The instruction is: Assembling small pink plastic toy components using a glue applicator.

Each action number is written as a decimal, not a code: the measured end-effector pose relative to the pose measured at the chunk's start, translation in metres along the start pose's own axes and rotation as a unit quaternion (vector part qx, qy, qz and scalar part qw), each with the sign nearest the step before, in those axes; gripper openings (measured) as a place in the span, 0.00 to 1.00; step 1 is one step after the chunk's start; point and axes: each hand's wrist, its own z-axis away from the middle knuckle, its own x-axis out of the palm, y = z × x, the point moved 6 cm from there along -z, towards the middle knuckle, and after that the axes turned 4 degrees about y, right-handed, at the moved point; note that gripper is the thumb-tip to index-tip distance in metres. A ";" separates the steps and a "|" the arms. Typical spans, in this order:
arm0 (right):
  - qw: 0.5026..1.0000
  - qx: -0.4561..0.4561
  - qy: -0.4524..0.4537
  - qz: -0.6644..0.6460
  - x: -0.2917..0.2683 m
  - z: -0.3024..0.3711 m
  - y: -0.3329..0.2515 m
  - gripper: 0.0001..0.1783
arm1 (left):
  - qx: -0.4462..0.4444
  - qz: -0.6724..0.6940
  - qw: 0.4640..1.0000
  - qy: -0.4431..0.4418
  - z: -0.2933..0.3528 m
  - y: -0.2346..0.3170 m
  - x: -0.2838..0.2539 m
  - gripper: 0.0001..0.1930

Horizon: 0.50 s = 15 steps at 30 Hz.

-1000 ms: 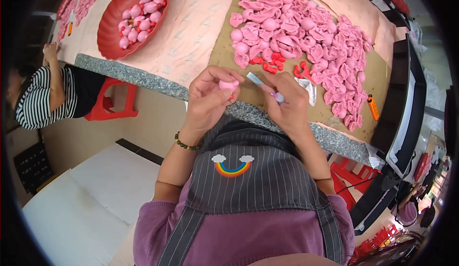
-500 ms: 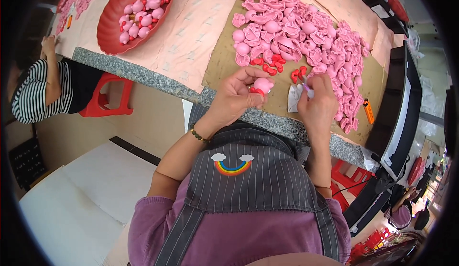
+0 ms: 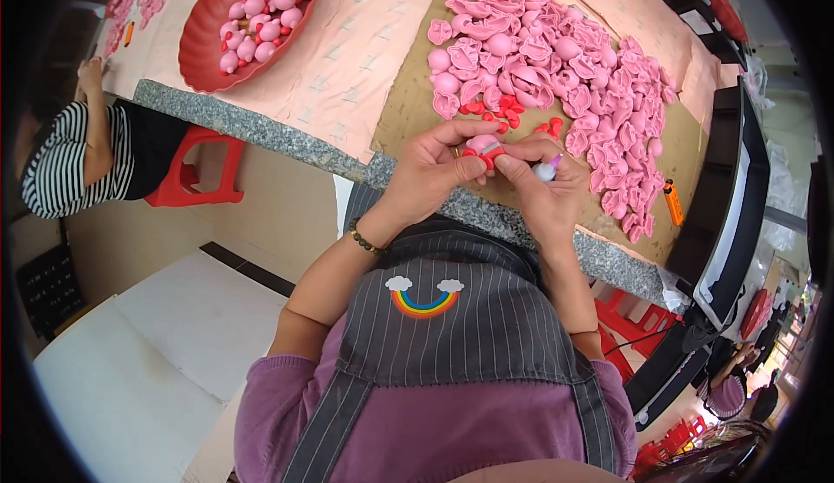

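Note:
My left hand (image 3: 423,177) is closed around a small pink rounded toy piece (image 3: 483,142) just above the table's front edge. Small red parts (image 3: 488,161) sit on the near side of that piece. My right hand (image 3: 552,195) pinches at the piece's right side, thumb against the red. Tucked in its curled fingers is a small white bottle with a purple tip (image 3: 546,171). Beyond my hands lie several loose red parts (image 3: 507,113) and a large heap of pink moulded pieces (image 3: 539,66).
A red scalloped bowl (image 3: 198,57) with several pink-and-red toys stands at the left on pink cloth. An orange cutter (image 3: 672,203) lies near the right edge by a dark upright panel (image 3: 721,196). A person in stripes (image 3: 65,157) sits at the far left beside a red stool (image 3: 204,170).
My right hand has moved left from the loose red parts, bottle still in it, and now meets the left hand at the pink piece. The view has shifted slightly.

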 end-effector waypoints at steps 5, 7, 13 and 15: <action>0.999 0.013 0.033 0.040 0.001 0.005 -0.002 0.03 | -0.011 -0.052 0.998 0.017 0.000 -0.003 -0.002 0.20; 0.998 0.004 0.034 0.059 0.006 0.003 -0.002 0.02 | -0.004 -0.059 0.997 0.052 0.001 -0.005 -0.006 0.19; 0.997 -0.021 0.035 0.072 0.014 0.004 0.001 0.00 | 0.014 0.022 0.996 0.083 0.003 -0.009 -0.010 0.17; 0.995 -0.044 0.051 0.075 0.013 0.003 -0.002 0.00 | 0.013 0.025 0.996 0.083 0.002 -0.009 -0.011 0.17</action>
